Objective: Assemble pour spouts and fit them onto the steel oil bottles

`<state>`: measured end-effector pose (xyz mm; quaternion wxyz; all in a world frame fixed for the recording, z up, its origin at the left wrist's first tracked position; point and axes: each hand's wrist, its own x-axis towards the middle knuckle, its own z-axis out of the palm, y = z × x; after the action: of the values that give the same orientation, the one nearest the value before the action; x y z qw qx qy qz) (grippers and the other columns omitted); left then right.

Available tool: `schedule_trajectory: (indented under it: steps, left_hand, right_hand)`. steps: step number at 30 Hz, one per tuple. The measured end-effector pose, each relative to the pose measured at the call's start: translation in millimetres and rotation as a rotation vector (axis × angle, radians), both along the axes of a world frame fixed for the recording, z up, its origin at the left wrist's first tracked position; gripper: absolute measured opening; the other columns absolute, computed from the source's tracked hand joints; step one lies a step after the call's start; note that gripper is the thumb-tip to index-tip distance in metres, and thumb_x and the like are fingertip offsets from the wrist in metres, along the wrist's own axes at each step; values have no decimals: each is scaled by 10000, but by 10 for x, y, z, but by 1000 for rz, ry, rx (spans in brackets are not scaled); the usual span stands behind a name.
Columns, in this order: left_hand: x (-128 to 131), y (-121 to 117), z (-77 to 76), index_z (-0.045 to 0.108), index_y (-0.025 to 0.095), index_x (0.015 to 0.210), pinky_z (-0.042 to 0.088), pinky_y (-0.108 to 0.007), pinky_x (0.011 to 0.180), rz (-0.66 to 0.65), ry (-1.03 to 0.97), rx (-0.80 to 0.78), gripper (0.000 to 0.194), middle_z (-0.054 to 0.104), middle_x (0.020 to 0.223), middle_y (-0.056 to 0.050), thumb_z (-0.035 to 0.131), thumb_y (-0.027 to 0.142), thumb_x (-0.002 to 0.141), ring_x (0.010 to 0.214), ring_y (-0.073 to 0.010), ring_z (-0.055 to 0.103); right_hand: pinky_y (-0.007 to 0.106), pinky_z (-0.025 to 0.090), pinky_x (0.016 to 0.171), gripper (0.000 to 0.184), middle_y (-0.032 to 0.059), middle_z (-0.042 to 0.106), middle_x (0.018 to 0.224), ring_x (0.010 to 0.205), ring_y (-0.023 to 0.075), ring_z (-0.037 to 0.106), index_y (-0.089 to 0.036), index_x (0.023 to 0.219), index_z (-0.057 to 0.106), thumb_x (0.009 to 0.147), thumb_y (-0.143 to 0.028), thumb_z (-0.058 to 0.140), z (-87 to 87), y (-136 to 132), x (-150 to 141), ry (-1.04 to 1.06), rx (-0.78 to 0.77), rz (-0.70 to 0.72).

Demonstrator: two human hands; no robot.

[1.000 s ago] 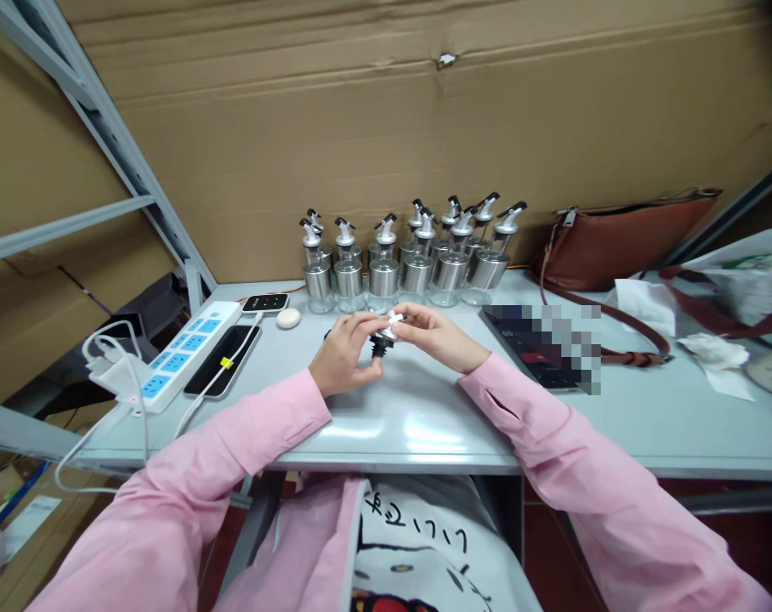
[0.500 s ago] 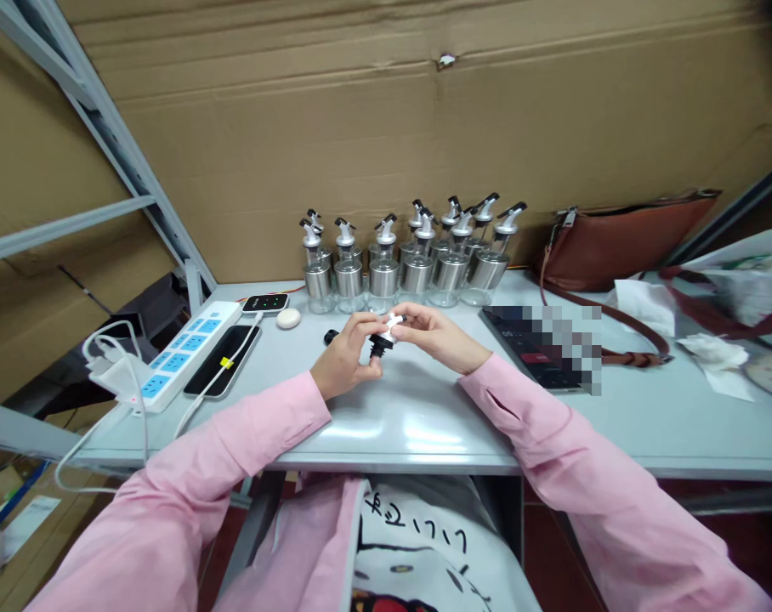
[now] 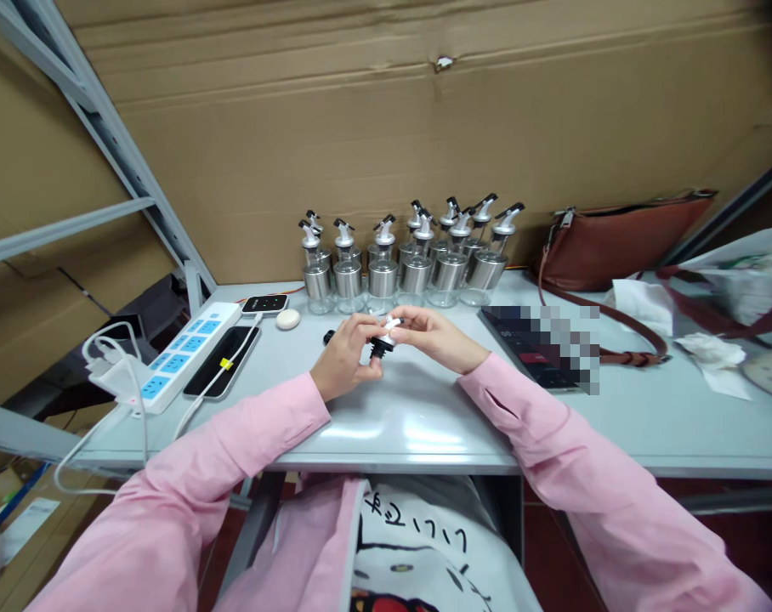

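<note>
Both of my hands meet over the middle of the table, closed on one pour spout (image 3: pixel 382 344) with a white top and a black ribbed stopper. My left hand (image 3: pixel 346 357) grips it from the left, thumb under the stopper. From the right, my right hand (image 3: pixel 434 338) pinches its white upper part, so the fingers partly cover it. A small black piece (image 3: pixel 329 337) lies on the table just behind my left hand. Beyond my hands stand several oil bottles (image 3: pixel 383 274) of glass and steel, topped with similar white-and-black spouts.
On the left lie a power strip (image 3: pixel 183 355), a phone (image 3: pixel 222 362) with a cable, a small black-and-white device (image 3: pixel 265 304) and a round white case (image 3: pixel 287 319). To the right are a partly blurred tablet (image 3: pixel 519 340), a brown bag (image 3: pixel 621 242) and crumpled tissue (image 3: pixel 711 350).
Both hands stay in almost the same place around the spout. The right fingers and the spout's white top have shifted very slightly.
</note>
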<state>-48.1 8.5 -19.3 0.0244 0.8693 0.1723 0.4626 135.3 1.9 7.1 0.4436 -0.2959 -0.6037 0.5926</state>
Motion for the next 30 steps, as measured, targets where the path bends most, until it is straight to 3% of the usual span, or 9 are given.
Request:
schedule_trajectory:
  steps: [9,14,21,24,30]
  left_hand:
    - [-3,21,14,430,200,1095,462,-333,810,46,-76,-75,319,508,993,-56,481,192,781,876,-180,526]
    - [-11,3,37,470,197,1087,447,-331,805,113,-66,-110,310,529,958,-48,472,168,779,878,-185,531]
    - [-17,22,22,480,180,1069,444,-345,820,166,-41,-142,292,530,1011,-74,472,190,777,934,-207,538]
    - [-16,22,22,462,181,1090,439,-341,831,170,-22,-156,296,563,1001,-68,457,181,794,934,-202,551]
    - [-13,2,46,470,187,1151,411,-357,875,173,51,-184,279,567,1067,-81,404,225,882,1008,-213,528]
  right_hand:
    - [295,481,727,362,8,618,848,769,123,595,-186,878,597,642,-428,725,8,-16,5,-14,9,-54]
    - [243,398,582,300,-46,519,741,594,74,468,-194,839,514,671,-344,712,-30,24,12,-77,129,-219]
    - [261,383,621,261,-22,472,782,708,117,467,-195,782,487,670,-297,700,-75,70,6,-173,274,-378]
    - [260,387,607,237,-35,447,728,675,116,457,-202,813,493,701,-306,674,-62,50,3,-201,317,-362]
    - [290,457,662,320,12,582,865,709,131,552,-202,957,533,682,-280,676,-44,-32,-51,-270,344,-217]
